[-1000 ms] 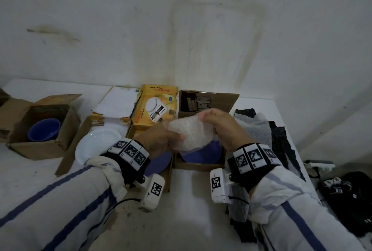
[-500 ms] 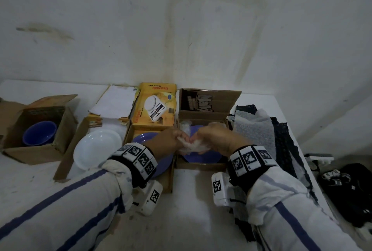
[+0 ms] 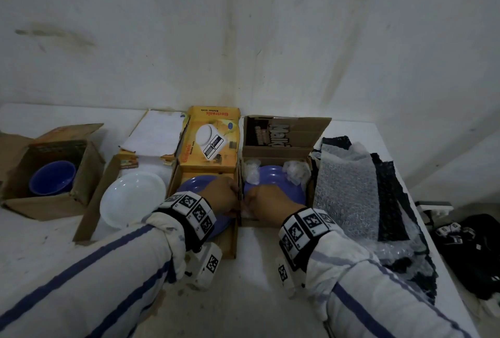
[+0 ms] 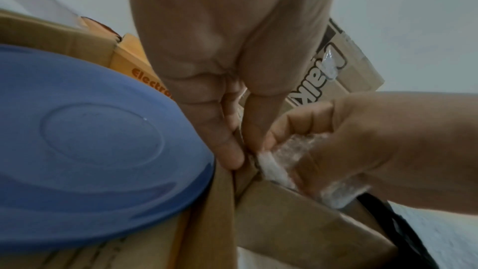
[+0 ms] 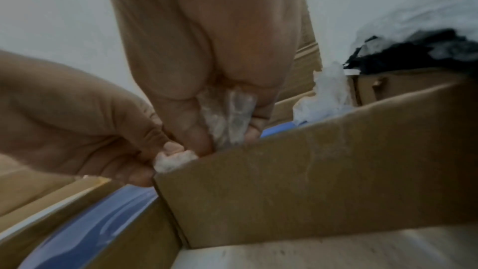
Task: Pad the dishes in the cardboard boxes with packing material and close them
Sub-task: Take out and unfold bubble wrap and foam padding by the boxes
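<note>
A brown cardboard box (image 3: pixel 286 136) stands open with a blue plate (image 3: pixel 274 187) inside. Two bubble wrap wads (image 3: pixel 296 171) fill its far corners. My right hand (image 3: pixel 257 203) grips another bubble wrap wad (image 5: pixel 226 114) and holds it down in the box's near left corner (image 5: pixel 284 171). My left hand (image 3: pixel 230 199) is beside it. Its thumb and forefinger (image 4: pixel 234 150) pinch the box's left wall at that corner, the forefinger against the wad's end (image 5: pixel 175 158). A second blue plate (image 4: pixel 90 140) lies in the yellow box (image 3: pixel 211 142) to the left.
Sheets of clear and black bubble wrap (image 3: pixel 346 188) are piled right of the brown box. A white plate (image 3: pixel 132 198) lies in an open box on the left, and a blue bowl (image 3: pixel 52 178) sits in a box at the far left. Black gear (image 3: pixel 465 243) lies off the table's right edge.
Both hands have come down from above the box with the wad. They squeezed it small and brought it into the near left corner of the brown box.
</note>
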A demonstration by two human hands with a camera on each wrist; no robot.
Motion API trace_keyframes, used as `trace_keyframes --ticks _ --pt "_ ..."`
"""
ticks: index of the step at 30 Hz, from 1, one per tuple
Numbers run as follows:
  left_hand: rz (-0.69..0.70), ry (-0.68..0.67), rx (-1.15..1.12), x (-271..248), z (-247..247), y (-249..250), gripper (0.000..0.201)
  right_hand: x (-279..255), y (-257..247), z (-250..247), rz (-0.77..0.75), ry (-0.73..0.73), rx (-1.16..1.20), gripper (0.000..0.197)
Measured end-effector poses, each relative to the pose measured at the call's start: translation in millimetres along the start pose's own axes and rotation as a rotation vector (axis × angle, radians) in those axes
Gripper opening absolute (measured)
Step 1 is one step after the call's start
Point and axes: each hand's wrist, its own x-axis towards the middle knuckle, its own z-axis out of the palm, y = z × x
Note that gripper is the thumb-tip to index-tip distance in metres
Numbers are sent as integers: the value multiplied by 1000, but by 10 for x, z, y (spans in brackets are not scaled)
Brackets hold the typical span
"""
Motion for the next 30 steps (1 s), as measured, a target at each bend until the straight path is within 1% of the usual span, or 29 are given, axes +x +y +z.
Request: trace_keyframes --ticks 1,3,5,7,8,9,10,12,13,15,16,19,21,23,27,29,30 --pt "-4 0 -19 9 11 -10 16 17 -13 15 -18 -15 -13 27" --pt "-1 0 -39 17 28 -32 21 46 -29 47 -32 -13 -45 27" --pt "11 -25 -59 44 22 -65 22 66 -48 99 -24 2 -77 27" --pt "22 -36 -39 73 12 -80 24 77 -84 117 16 -20 -71 27" --pt "21 -35 -26 91 9 -89 20 82 -89 94 42 -42 -49 27" --pt "14 -35 -10 94 9 -88 15 80 -76 45 65 -52 12 27" --pt "8 -27 7 88 6 -90 15 65 -54 -22 111 -67 143 28" --pt "-1 -20 0 88 4 -91 24 4 -10 -172 180 -81 416 31" --pt "-13 -26 -24 89 3 -86 27 -5 11 -214 183 -79 452 29" --pt "-30 -45 -47 79 4 -68 30 -24 17 -230 171 -96 339 19" --pt "-32 -39 -32 77 0 -70 32 -34 -16 -213 168 -110 253 19" --pt "-36 -21 -14 85 4 -69 41 20 -34 -121 141 -109 106 30" --pt "-34 -19 -37 93 13 -73 39 62 -19 -67 115 -78 42 30" --pt "-36 -29 -63 103 14 -81 32 99 -14 0 116 -58 -19 27" --pt "-23 -40 -107 145 17 -127 28 130 -54 124 126 -51 -62 27" --pt "-12 -47 -100 160 17 -148 24 112 -99 120 117 -48 -35 21" --pt "-8 -52 -94 152 17 -142 22 97 -115 77 136 -72 -15 22"
